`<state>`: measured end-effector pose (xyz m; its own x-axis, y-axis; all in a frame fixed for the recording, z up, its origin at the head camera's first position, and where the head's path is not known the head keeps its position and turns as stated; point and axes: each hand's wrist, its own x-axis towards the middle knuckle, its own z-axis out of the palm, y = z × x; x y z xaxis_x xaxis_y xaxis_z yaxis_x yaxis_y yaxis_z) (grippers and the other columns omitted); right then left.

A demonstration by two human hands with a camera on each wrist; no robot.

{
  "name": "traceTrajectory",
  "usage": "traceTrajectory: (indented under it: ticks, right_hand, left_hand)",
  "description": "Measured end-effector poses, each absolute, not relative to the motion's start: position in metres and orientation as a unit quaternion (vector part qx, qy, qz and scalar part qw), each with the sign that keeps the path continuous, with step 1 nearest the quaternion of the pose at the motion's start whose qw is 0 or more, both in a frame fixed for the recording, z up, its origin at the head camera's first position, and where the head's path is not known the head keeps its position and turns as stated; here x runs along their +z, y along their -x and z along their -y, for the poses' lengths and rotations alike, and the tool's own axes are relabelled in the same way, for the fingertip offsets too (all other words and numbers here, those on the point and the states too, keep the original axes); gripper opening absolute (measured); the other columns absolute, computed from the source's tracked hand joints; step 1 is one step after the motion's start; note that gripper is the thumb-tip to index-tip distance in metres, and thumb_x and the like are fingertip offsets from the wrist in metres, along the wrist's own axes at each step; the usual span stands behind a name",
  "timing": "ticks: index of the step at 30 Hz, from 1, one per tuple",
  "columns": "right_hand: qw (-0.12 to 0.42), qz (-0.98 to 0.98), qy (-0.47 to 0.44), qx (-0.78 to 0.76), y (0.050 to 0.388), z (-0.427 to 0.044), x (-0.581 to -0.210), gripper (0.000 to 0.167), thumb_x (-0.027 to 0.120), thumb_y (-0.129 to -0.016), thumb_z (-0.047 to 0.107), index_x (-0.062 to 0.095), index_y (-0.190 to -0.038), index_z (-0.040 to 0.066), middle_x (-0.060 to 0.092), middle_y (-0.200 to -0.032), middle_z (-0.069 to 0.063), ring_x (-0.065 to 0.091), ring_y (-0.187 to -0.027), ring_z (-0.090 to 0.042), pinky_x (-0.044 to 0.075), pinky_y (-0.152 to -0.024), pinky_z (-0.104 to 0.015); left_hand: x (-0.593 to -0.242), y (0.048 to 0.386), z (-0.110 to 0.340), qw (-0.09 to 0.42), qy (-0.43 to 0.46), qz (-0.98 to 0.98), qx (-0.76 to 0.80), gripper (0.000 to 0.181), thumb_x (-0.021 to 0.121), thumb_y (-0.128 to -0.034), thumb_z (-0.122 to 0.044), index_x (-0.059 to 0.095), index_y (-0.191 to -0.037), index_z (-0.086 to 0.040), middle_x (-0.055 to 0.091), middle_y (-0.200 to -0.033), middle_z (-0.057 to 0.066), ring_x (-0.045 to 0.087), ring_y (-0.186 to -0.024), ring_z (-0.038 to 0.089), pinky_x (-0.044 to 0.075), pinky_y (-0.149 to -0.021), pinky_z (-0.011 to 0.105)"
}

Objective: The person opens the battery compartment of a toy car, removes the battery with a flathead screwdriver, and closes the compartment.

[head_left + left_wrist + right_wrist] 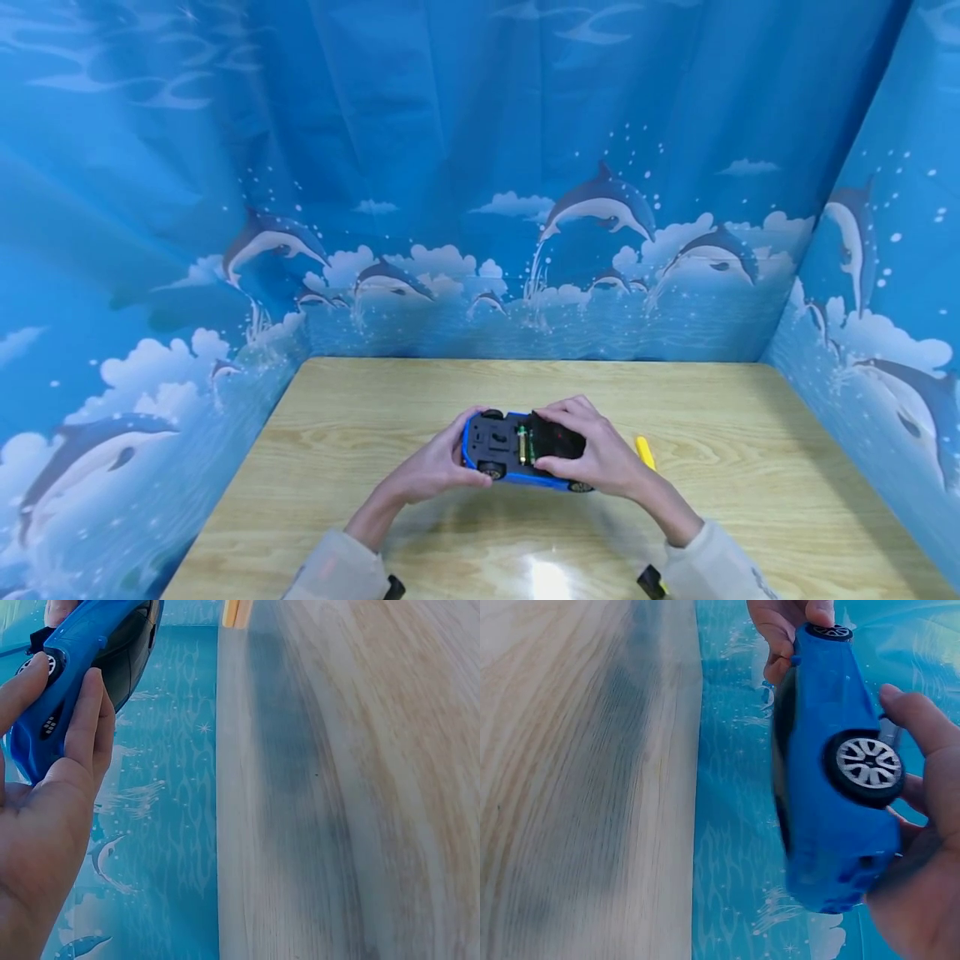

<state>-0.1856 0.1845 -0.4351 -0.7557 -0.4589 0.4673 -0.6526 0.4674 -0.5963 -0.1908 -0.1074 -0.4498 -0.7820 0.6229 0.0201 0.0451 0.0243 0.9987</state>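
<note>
A blue toy car (543,479) is held off the table with its black underside up in the head view. My left hand (438,467) grips one end, thumb by a wheel and fingers along the body. A green circuit board (527,446) shows in the middle of the underside. Over the other end, my right hand (603,450) pinches a black cover (558,439) between thumb and fingers; whether it is fully apart from the car cannot be told. In the right wrist view, the car's side and a silver-spoked wheel (868,766) face the camera.
A yellow tool-like handle (645,452) lies on the wooden table (360,408), right of my right hand and partly hidden by the forearm. Blue dolphin-print curtains (450,167) stand behind the table and along both sides.
</note>
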Motion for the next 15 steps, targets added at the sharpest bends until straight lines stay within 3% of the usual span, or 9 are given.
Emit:
traceTrajectory:
  ticks: [4, 10, 15]
  right_hand:
    - [0.129, 0.833, -0.318, 0.434, 0.184, -0.186, -0.431, 0.061, 0.088, -0.082, 0.020, 0.066, -0.138, 0.009, 0.064, -0.128, -0.001, 0.056, -0.114, -0.021, 0.059, -0.085, -0.038]
    - [0.144, 0.830, -0.298, 0.449, 0.183, -0.194, -0.422, 0.062, 0.085, -0.085, 0.014, 0.061, -0.142, 0.007, 0.062, -0.134, -0.006, 0.055, -0.124, -0.025, 0.053, -0.097, -0.061]
    - [0.174, 0.842, -0.257, 0.441, 0.187, -0.208, -0.416, 0.062, 0.085, -0.086, 0.014, 0.061, -0.142, 0.006, 0.062, -0.132, -0.007, 0.056, -0.119, -0.026, 0.053, -0.097, -0.053]
  left_hand:
    - [-0.447, 0.189, 0.109, 0.209, -0.238, -0.704, 0.635, 0.103, 0.079, -0.0843, 0.000, 0.016, -0.165, -0.014, 0.054, -0.136, 0.024, 0.065, -0.110, 0.032, 0.062, -0.092, 0.041]
    - [-0.447, 0.187, 0.113, 0.202, -0.233, -0.721, 0.620, 0.106, 0.080, -0.0842, -0.003, 0.012, -0.166, -0.013, 0.058, -0.130, 0.021, 0.065, -0.106, 0.030, 0.063, -0.090, 0.038]
    - [-0.447, 0.187, 0.117, 0.204, -0.223, -0.709, 0.637, 0.106, 0.079, -0.0837, -0.002, 0.013, -0.166, -0.013, 0.050, -0.140, 0.028, 0.063, -0.114, 0.033, 0.062, -0.093, 0.041]
